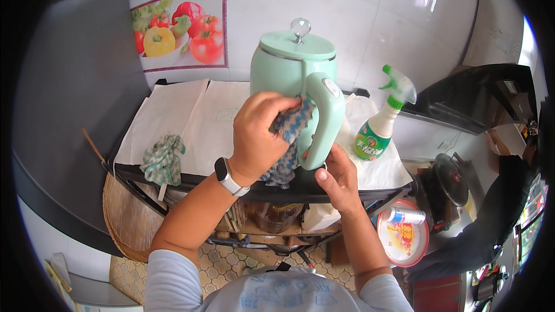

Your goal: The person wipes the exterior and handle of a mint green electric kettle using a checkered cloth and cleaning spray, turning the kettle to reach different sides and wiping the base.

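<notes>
A mint-green electric kettle (277, 67) with a clear faceted lid knob is in front of me, its handle turned towards me. My left hand (262, 134) pinches a blue, grey and beige patterned cloth (279, 167) against the kettle's side, just left of the handle. Part of that cloth hangs below my fingers. At the handle's lower end, my right hand (342, 177) grips the kettle from below, with some fingers hidden behind it. The kettle's underside is hidden, so I cannot tell whether it rests on the rack top (221, 138), which is covered with white sheets.
A spray bottle (375, 136) stands right of the kettle; a crumpled green checked cloth (164, 160) lies left. Below right, a red-rimmed tray (401, 247) holds a spray can (405, 215). Another person (494, 203) is at far right, near a lidded pan (451, 180) and a range hood (477, 95).
</notes>
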Available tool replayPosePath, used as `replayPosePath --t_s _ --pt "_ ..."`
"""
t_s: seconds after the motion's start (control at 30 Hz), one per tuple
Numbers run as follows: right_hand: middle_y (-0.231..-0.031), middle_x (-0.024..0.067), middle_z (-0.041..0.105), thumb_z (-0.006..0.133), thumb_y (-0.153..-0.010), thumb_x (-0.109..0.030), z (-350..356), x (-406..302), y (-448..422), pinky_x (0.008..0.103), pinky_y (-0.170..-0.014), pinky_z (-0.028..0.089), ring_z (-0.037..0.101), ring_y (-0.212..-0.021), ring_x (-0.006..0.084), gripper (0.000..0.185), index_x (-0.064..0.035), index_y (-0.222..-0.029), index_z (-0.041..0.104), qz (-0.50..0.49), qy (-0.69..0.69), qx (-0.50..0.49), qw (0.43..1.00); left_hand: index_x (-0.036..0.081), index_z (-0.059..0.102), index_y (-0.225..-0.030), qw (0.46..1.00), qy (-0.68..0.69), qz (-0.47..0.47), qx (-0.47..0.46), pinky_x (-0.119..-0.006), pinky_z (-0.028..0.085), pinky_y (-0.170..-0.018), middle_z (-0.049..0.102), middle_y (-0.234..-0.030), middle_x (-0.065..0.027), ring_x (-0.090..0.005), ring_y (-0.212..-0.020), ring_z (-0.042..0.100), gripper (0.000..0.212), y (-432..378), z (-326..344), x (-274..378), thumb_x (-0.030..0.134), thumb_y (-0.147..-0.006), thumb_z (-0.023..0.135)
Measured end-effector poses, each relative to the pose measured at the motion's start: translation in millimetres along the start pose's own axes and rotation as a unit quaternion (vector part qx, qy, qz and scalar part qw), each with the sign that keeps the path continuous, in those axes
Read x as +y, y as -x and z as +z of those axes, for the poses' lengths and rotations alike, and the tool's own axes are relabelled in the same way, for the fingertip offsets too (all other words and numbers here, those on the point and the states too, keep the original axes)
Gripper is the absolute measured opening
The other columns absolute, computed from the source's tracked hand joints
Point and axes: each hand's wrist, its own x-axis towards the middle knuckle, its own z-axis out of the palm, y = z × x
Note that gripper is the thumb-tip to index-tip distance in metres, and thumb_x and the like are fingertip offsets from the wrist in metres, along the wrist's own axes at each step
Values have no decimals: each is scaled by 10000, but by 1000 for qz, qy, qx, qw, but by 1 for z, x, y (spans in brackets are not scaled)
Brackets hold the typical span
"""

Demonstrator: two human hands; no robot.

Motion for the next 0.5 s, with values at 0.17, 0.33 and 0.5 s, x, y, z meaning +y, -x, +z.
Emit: replayPosePath --t_s 0.17,0.33,0.5 --pt "-1154 115 547 648 -831 -204 -1 1 0 340 -961 356 505 -1056 192 587 55 -1296 401 -6 3 8 1000 55 639 -899 996 -42 57 -55 -344 491 -635 602 -797 -85 -278 -730 596 302 21 -7 -7 -41 -613 658" --pt "-1141 112 551 659 -820 -163 -1 2 0 337 -965 353 504 -1061 184 562 51 -1280 418 8 -6 14 1000 17 644 -921 999 37 -25 -4 -252 487 -582 617 -822 -63 -152 -681 609 212 6 -15 2 -9 -718 699" --pt "-1133 116 565 706 -756 -27 4 16 2 313 -965 362 509 -1079 180 600 51 -1279 422 -45 55 38 997 10 625 -945 993 108 -34 46 -268 496 -582 622 -803 -89 -186 -659 620 223 -36 6 20 -23 -727 659"
